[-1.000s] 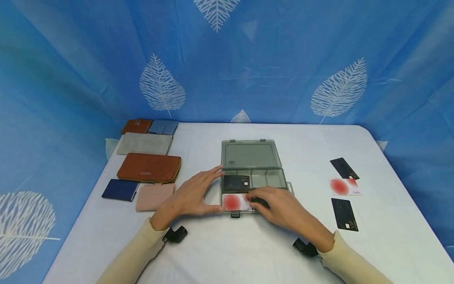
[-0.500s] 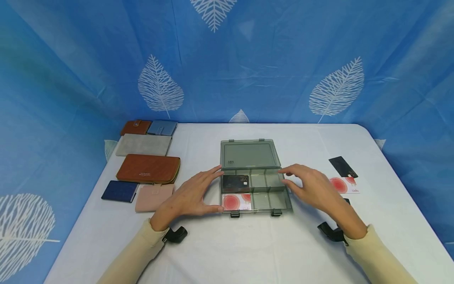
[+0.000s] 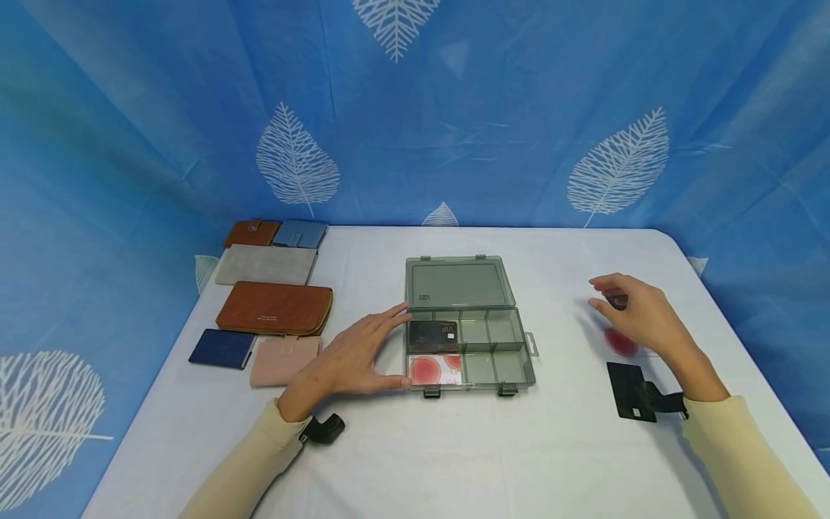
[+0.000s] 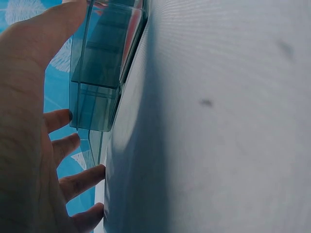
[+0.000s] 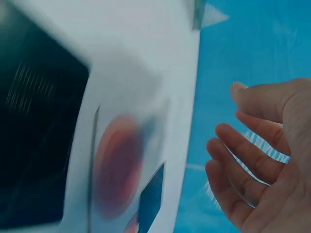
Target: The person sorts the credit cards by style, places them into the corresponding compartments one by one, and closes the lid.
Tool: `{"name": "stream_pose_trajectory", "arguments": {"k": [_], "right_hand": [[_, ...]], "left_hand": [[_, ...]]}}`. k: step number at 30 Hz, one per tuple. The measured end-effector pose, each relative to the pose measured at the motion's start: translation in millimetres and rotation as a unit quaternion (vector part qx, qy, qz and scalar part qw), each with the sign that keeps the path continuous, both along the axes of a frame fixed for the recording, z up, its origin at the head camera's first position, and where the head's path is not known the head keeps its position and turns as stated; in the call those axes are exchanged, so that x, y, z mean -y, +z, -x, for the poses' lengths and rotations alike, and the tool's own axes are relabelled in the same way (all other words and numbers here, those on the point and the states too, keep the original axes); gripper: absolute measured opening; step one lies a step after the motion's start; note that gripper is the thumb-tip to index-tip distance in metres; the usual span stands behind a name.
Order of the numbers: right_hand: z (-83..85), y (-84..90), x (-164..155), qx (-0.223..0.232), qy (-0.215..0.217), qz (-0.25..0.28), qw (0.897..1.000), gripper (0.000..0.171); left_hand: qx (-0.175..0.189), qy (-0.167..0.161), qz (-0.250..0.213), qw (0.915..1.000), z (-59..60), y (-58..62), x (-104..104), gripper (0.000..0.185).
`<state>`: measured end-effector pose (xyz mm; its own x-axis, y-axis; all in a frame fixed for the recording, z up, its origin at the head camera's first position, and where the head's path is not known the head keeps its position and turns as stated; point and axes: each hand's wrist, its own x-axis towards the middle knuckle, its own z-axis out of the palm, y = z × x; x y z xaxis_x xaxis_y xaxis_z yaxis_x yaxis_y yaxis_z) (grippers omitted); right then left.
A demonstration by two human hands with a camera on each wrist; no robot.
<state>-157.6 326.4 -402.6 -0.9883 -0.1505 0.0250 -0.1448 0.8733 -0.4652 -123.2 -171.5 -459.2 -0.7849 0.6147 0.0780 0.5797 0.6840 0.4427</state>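
Observation:
A grey-green see-through compartment box (image 3: 478, 369) lies with its lid (image 3: 462, 282) swung back. Inside on the left are a black VIP card (image 3: 428, 337) and, nearer, a white card with red circles (image 3: 425, 370). My left hand (image 3: 355, 353) spans the box's left side, thumb and fingers spread, tips right at its edge, as the left wrist view also shows. My right hand (image 3: 638, 310), fingers loosely bent with nothing between them, hovers over a black card (image 3: 614, 299) and a red-circled white card (image 3: 620, 342). Another black card (image 3: 625, 386) lies nearer, partly behind the wrist camera.
At the left lie a brown zip wallet (image 3: 272, 306), a grey wallet (image 3: 266, 264), a navy one (image 3: 222, 348), a pink one (image 3: 284, 360), and small brown (image 3: 251, 233) and blue ones (image 3: 301, 233). A blue leaf-print curtain (image 3: 493, 108) hangs behind the white table (image 3: 454, 461).
My right hand has left the box's front row and travelled right to above the loose cards. My left hand stays at the box's left side.

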Motion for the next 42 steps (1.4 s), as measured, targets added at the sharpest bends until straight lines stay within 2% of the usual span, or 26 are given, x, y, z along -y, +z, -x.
{"name": "stream_pose_trajectory", "arguments": {"k": [9, 18, 29, 32, 37, 42], "right_hand": [[1.1, -13.4, -37.0, 0.035, -0.058, -0.035, 0.997, 0.054], [-0.2, -20.0, -64.4, 0.076, -0.071, -0.066, 0.992, 0.078], [2.0, -16.9, -72.3, 0.15, -0.132, -0.103, 0.974, 0.091], [2.5, -17.4, -71.7, 0.148, -0.136, -0.097, 0.975, 0.089], [1.8, -18.5, -71.8, 0.119, -0.132, -0.093, 0.98, 0.079], [2.6, -17.2, -73.1, 0.133, -0.141, -0.102, 0.976, 0.085]], "left_hand": [[-0.003, -0.003, -0.005, 1.0, -0.6, -2.0, -0.7, 0.109], [-0.006, -0.005, -0.003, 1.0, -1.0, -1.9, -0.6, 0.11], [-0.006, -0.001, 0.001, 1.0, -0.9, -1.1, -0.4, 0.11], [-0.006, -0.002, -0.001, 1.0, -1.0, -1.2, -0.5, 0.11], [-0.008, -0.005, -0.003, 1.0, -1.3, -1.2, -0.6, 0.11], [-0.007, -0.005, -0.004, 1.0, -0.5, -1.1, -0.4, 0.11]]}}
